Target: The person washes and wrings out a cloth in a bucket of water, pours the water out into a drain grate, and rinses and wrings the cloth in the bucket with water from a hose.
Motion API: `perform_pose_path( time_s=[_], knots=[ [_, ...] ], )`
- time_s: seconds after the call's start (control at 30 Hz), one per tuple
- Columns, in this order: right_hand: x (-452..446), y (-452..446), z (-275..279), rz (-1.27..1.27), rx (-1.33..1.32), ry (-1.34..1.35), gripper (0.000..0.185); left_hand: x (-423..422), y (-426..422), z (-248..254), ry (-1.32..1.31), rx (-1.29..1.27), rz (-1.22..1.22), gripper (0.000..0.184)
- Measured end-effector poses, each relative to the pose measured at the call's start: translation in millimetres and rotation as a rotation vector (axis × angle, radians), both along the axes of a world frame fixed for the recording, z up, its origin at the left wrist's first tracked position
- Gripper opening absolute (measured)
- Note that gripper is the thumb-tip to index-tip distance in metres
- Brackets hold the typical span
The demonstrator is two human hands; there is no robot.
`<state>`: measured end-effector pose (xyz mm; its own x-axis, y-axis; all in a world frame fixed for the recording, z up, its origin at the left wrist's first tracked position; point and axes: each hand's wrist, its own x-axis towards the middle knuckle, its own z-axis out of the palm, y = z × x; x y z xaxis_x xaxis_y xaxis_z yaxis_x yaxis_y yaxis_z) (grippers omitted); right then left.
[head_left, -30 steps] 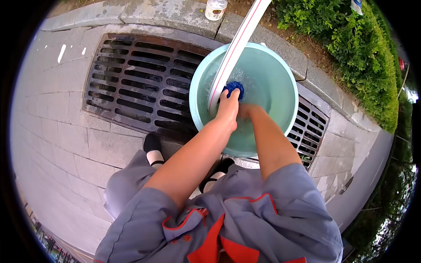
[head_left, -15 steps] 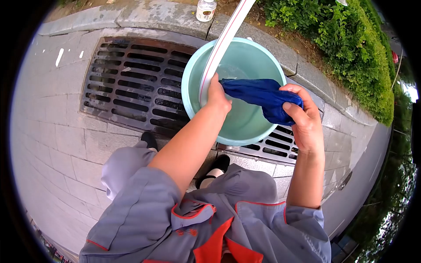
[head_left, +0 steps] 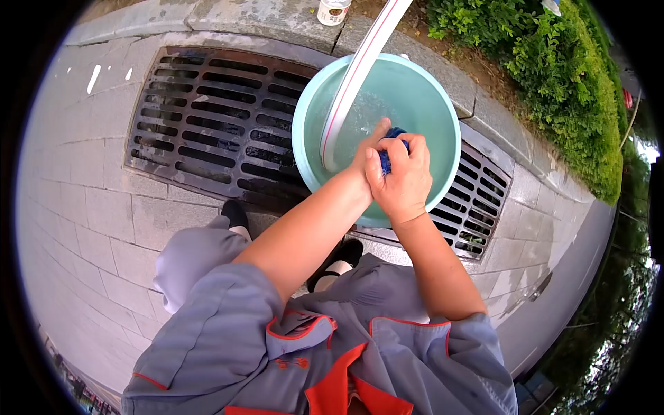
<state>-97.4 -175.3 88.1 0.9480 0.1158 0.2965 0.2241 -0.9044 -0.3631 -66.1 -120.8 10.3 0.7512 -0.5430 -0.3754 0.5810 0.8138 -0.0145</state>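
A wet-looking dark blue cloth [head_left: 385, 163] is bunched up between my two hands, over the light green basin [head_left: 446, 124]. My right hand [head_left: 403, 176] is closed round it with the fingers curled. Beside it and partly behind it, my left hand [head_left: 365, 153] presses on the same cloth; most of its fingers are hidden. A white flat hose [head_left: 356, 69] with red lines hangs over the far rim into the basin, just left of my hands. Water with bubbles [head_left: 370, 111] shows in the basin.
The basin stands on a metal drain grate [head_left: 228, 117] set in grey paving [head_left: 90, 214]. Behind it runs a stone kerb [head_left: 270, 28] with a white labelled bottle [head_left: 333, 10] on it. A green hedge [head_left: 546, 76] grows at the upper right.
The cloth was stretched between my hands; now it is bunched up in them. My right hand has moved left to meet my left hand, which has shifted slightly right, away from the hose.
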Motion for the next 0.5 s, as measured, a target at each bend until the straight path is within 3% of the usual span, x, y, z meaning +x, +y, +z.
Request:
perform_pose_path(
  time_s=[0.1,0.2,0.3,0.4,0.43,0.47,0.5],
  knots=[
    [11,-3,-14,-0.023,0.026,0.023,0.017,5,11,2,0.019,0.257,-0.004,0.032],
    [28,-11,-31,-0.091,0.147,0.264,0.026,10,17,11,0.2,0.356,0.05,0.022],
    [76,-34,-68,-0.356,0.363,0.697,0.044,22,23,-14,0.128,0.642,0.016,0.021],
    [102,-63,-134,-0.526,0.544,1.062,0.059,24,30,15,0.003,1.048,-0.044,0.029],
    [101,-64,-149,-0.564,0.445,0.997,0.058,26,31,16,-0.053,1.179,-0.023,0.033],
    [97,-65,-164,-0.603,0.344,0.932,0.058,27,37,15,-0.082,1.119,-0.03,0.048],
    [92,-64,-174,-0.642,0.241,0.867,0.06,28,37,13,-0.108,1.158,-0.045,0.051]
  ],
)
